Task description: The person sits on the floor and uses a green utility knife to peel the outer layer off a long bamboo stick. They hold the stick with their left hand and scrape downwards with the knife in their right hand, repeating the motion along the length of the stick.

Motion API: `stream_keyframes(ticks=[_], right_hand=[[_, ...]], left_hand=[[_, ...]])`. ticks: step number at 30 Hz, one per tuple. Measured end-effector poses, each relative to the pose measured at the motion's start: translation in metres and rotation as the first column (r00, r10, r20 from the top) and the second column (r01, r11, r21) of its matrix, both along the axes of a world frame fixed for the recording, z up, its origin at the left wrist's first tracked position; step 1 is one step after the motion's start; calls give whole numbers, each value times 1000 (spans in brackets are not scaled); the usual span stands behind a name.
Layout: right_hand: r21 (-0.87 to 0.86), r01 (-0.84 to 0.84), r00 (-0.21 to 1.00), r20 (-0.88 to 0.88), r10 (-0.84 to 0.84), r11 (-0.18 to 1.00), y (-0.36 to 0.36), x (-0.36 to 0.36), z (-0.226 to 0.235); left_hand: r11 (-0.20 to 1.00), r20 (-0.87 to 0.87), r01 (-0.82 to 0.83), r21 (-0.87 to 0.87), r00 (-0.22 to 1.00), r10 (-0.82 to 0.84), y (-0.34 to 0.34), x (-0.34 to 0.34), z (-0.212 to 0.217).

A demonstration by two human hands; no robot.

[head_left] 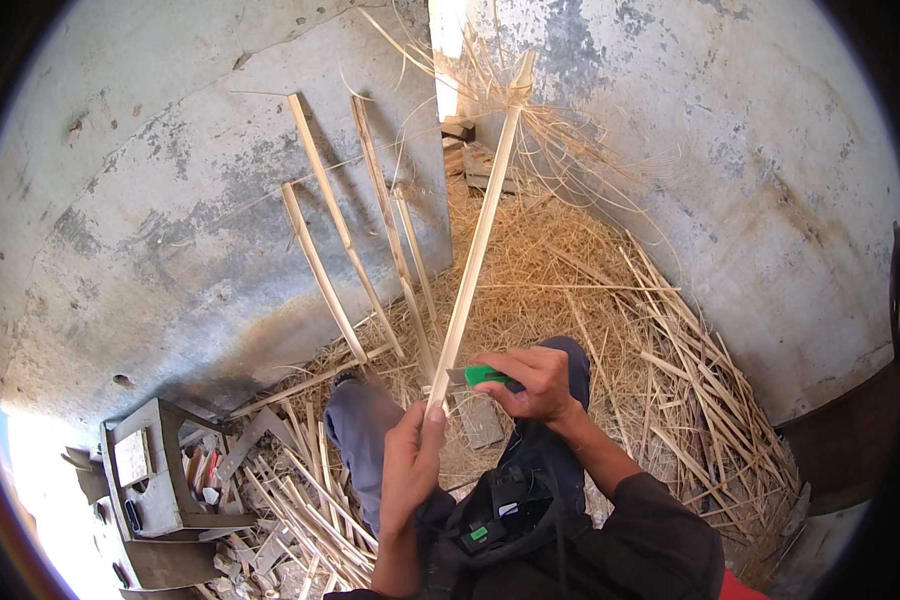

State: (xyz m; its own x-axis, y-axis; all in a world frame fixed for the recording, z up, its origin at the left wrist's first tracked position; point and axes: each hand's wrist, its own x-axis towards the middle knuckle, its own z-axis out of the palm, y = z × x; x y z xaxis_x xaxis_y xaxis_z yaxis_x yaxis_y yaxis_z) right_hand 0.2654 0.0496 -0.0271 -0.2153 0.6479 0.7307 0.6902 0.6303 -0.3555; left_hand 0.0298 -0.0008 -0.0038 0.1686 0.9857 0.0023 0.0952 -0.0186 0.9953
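Observation:
My left hand [408, 462] is closed around the lower end of a long, pale bamboo strip [481, 245]. The strip slants up and away from me to the far corner, where thin curled shavings [570, 140] hang about its upper end. My right hand [538, 385] grips a green-handled utility knife [484, 375]. Its blade points left and meets the strip's edge just above my left hand; how deep it cuts I cannot tell. Below the knife, between my knees, a small flat board [481, 424] lies on the floor.
Several strips [345, 235] lean on the left wall. Shavings [540, 255] cover the floor, with a heap of thin strips [710, 410] at right and more strips [305, 510] at lower left. A worn wooden box [155, 470] stands left; a black pouch [515, 515] sits by my lap.

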Motion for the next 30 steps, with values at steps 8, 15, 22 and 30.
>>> stream_keyframes(ticks=[8, 15, 22, 30], right_hand=[[63, 61, 997, 36, -63, 996, 1, 1, 7], [67, 67, 996, 61, -71, 996, 2, 1, 9], [-28, 108, 982, -154, -111, 994, 19, 16, 8], [27, 251, 929, -287, -233, 968, 50, 35, -2]], left_hand=[[1000, -59, 0, -20, 998, -1, -4, -1, 10], [999, -79, 0, -42, 997, -4, -7, -5, 4], [998, -88, 1, -58, 996, -6, -21, -11, -14], [994, -117, 23, -106, 993, -35, -37, -15, -22]])
